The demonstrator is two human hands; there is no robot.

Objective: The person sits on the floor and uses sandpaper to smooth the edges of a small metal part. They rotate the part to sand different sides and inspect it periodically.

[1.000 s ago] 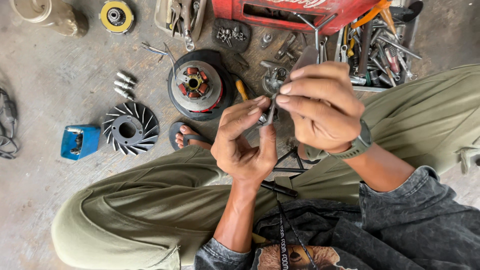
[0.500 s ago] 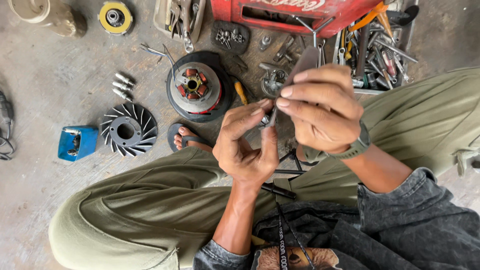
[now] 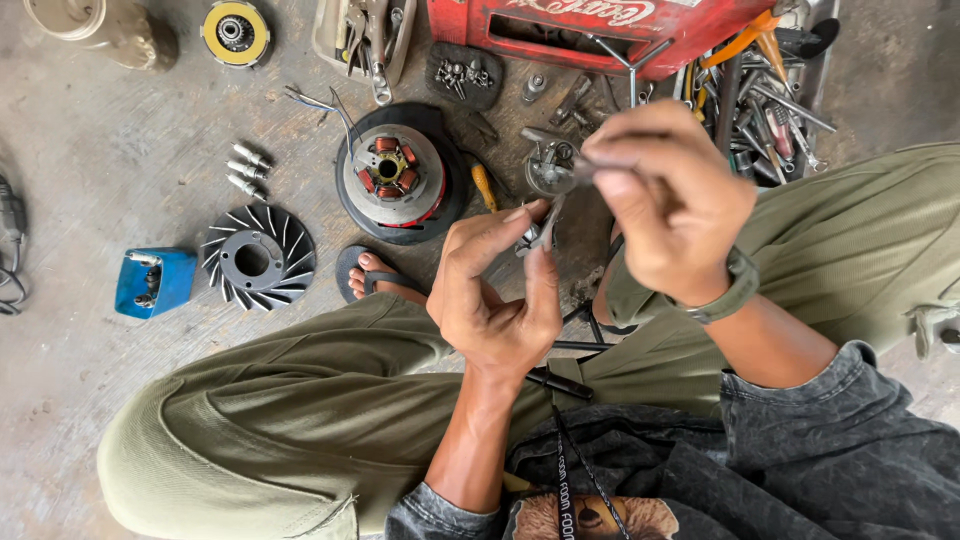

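Note:
My left hand [image 3: 495,290] is raised over my lap, its fingertips pinched on a small grey metal part [image 3: 538,233]. Just right of it, my right hand [image 3: 668,205] is blurred, with a green watch on the wrist. Its fingers are closed around a thin metal piece [image 3: 578,172] near the top of the small part. On the floor ahead sits a round black magneto [image 3: 398,180] with copper coils, next to a yellow-handled screwdriver [image 3: 484,186].
A black fan wheel [image 3: 258,260], a blue box [image 3: 154,282] and three bolts [image 3: 246,170] lie at the left. A red crate [image 3: 600,30] and several loose tools [image 3: 770,95] are at the top. My sandalled foot [image 3: 372,278] rests on the concrete.
My right hand has lifted up and slightly right, away from my left hand. My left hand still pinches the small part in about the same place.

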